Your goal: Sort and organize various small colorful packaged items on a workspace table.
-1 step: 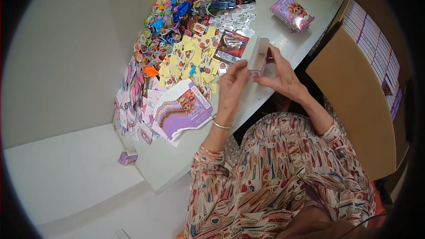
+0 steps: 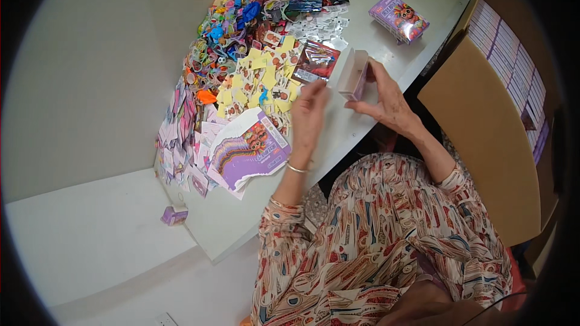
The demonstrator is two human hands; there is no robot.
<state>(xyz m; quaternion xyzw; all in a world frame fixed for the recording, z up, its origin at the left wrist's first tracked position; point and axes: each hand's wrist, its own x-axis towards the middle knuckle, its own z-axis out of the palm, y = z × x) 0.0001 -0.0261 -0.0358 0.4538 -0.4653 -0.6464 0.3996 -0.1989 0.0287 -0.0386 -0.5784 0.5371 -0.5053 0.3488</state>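
Note:
My right hand (image 2: 389, 102) grips an open small carton (image 2: 351, 84), its white inside showing and a lilac side toward my fingers. Left of it, my left hand (image 2: 309, 111) hovers just below a dark red foil packet (image 2: 316, 60). Its fingers look bent but are blurred, so I cannot make out anything between them. Close by on the left lies a heap of yellow and white picture cards (image 2: 260, 81). A fanned stack of flat purple cartons (image 2: 257, 157) rests beside my left wrist.
Colourful small toys (image 2: 232, 24) are piled along the wall, with silver packets (image 2: 320, 27) beside them. A closed purple carton (image 2: 399, 19) sits at the far right of the table (image 2: 235, 229). On the right, a large cardboard box (image 2: 483, 127) holds rows of cartons.
My left hand has drawn away from the small carton, a little to the left. The carton stays in my right hand, slightly shifted.

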